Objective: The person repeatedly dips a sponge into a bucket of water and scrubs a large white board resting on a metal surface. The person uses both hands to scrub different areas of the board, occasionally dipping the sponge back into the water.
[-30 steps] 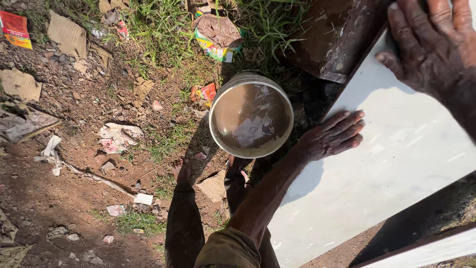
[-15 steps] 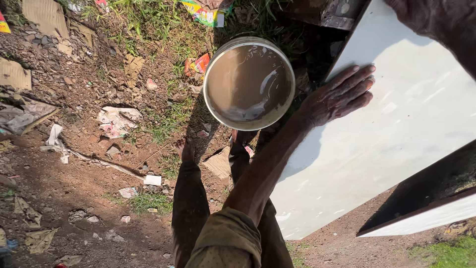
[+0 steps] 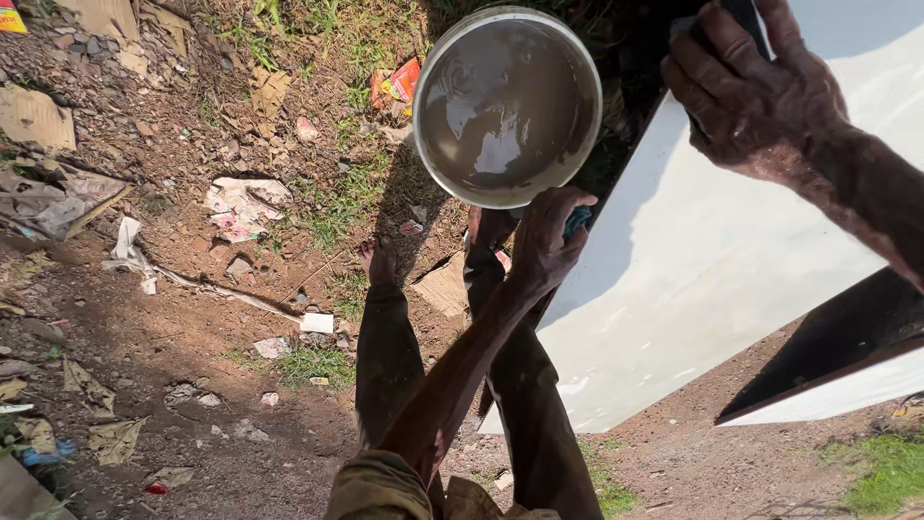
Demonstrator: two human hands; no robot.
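Note:
I stand barefoot on dirt and look down at a large white slab (image 3: 712, 279) that leans in front of me. My right hand (image 3: 746, 96) grips its upper edge at the top right, fingers wrapped over it. My left hand (image 3: 541, 241) is at the slab's left edge, just below a round bucket (image 3: 420, 144) of murky brown water. Its fingers are curled around a small blue-green rag (image 3: 578, 221). My feet (image 3: 378, 262) are beside the bucket's shadow.
A second white slab (image 3: 828, 390) with a dark edge juts in at the lower right. Litter, paper scraps (image 3: 239, 207), cardboard (image 3: 34, 116) and stones cover the dirt on the left. Sparse grass (image 3: 332, 217) grows near the bucket and at the bottom right.
My left hand left the slab's face, where it lay flat with spread fingers, and curled at the edge near the bucket. My right hand came back into view on the upper edge.

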